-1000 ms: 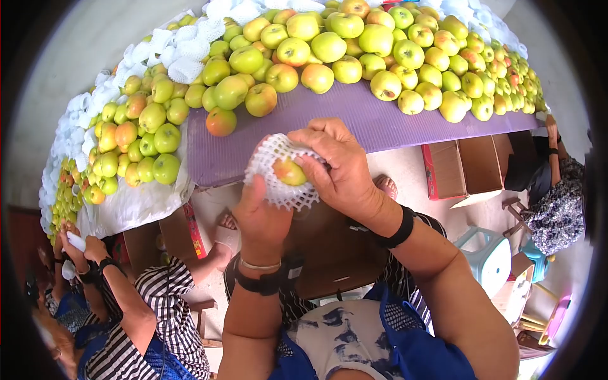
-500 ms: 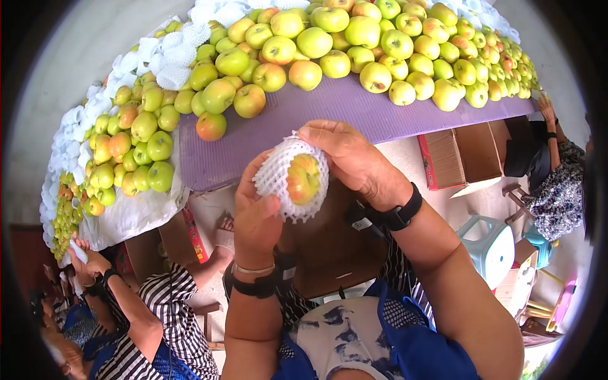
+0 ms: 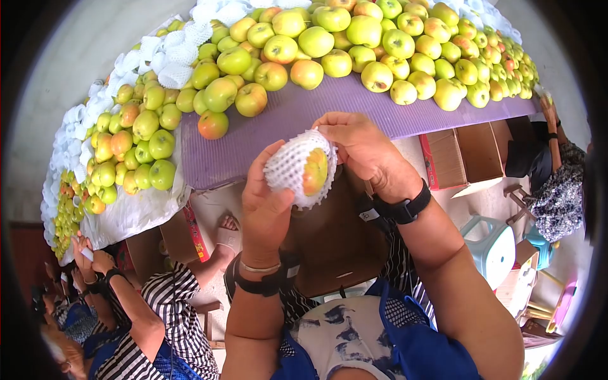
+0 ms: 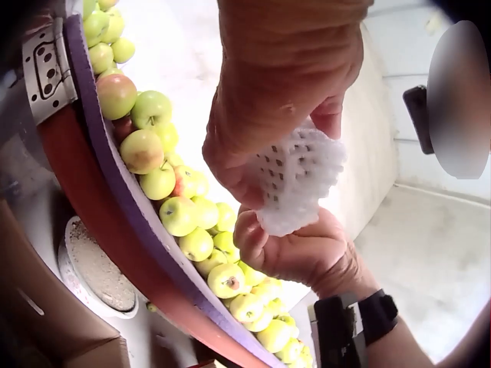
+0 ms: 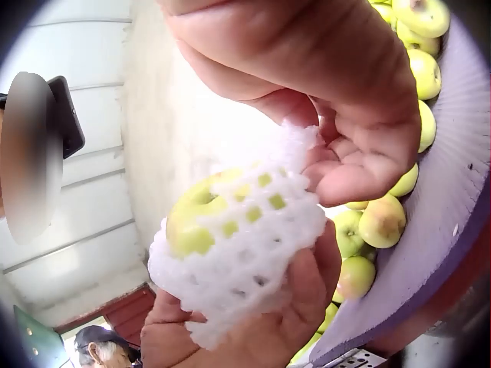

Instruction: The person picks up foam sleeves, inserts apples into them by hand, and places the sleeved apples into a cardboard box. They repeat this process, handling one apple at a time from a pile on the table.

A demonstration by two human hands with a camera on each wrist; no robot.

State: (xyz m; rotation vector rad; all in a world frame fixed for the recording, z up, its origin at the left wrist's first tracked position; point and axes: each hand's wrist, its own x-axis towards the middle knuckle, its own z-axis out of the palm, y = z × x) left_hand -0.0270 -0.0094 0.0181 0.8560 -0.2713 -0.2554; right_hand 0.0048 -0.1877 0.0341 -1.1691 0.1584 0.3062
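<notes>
A yellow-green apple with a red blush (image 3: 315, 172) is wrapped in a white foam net sleeve (image 3: 286, 166), in front of the person's chest. The left hand (image 3: 266, 206) grips the sleeved apple from the left, its thumb across the lower side. At the upper right, the right hand (image 3: 366, 151) pinches the sleeve's edge between thumb and fingers. From the right wrist, a bare patch of the apple (image 5: 192, 218) shows at the sleeve's opening, while the left hand (image 5: 173, 337) cups it from below.
Beyond the hands, many apples (image 3: 315, 42) are heaped on a purple ribbed mat (image 3: 266, 136). White foam sleeves (image 3: 174, 75) line the heap's back. Below the table edge stand an open cardboard box (image 3: 478, 155) and a pale stool (image 3: 491, 250). Another person in stripes (image 3: 171, 297) sits left.
The sleeve, spread wide with both hands at it a second ago, now covers most of the apple. Both hands have shifted slightly right and up with it in the last half second.
</notes>
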